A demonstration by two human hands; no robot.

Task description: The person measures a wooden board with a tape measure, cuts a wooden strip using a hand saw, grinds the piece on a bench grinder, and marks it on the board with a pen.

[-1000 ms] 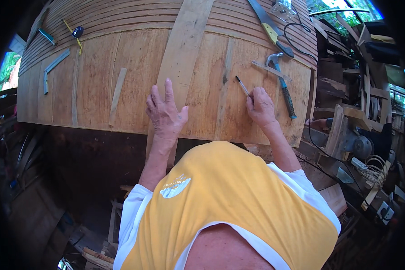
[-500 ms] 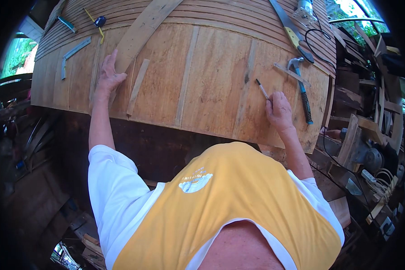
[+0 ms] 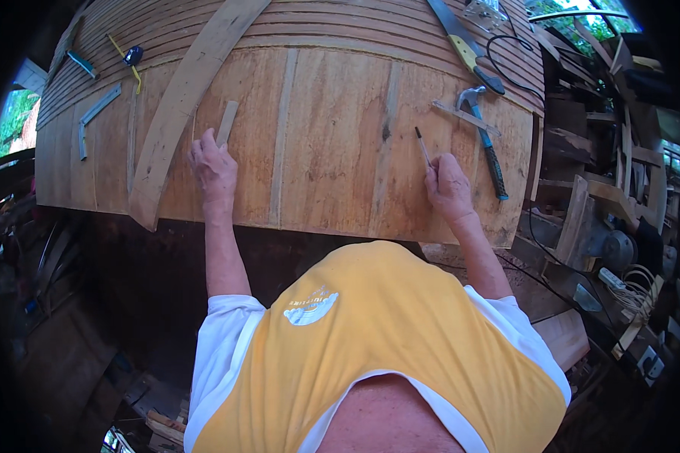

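My left hand [image 3: 214,164] is closed over the near end of a narrow wooden strip [image 3: 227,121]; the strip's far end sticks out past my fingers. To its left, a long wide plank [image 3: 183,94] runs diagonally across the work surface, its near end jutting past the front edge. In my right hand [image 3: 451,185] is a slim pen [image 3: 423,146], its dark end pointing away from me. Just right of that hand lies a claw hammer [image 3: 485,140] with a dark and blue grip. A clear flat ruler-like strip [image 3: 465,117] crosses near the hammer's head.
The plywood work surface [image 3: 332,143] meets ribbed wooden slats [image 3: 340,34] at the back. A handsaw [image 3: 465,49] and black cord lie far right. Far left are a tape measure [image 3: 133,56], an angled metal square [image 3: 98,113] and a teal-handled tool [image 3: 81,64]. Scrap wood crowds the right.
The plank has slid toward me and left, now overhanging the front edge. My left hand has left it and taken hold of the narrow strip, shifting it slightly right. My right hand keeps the pen.
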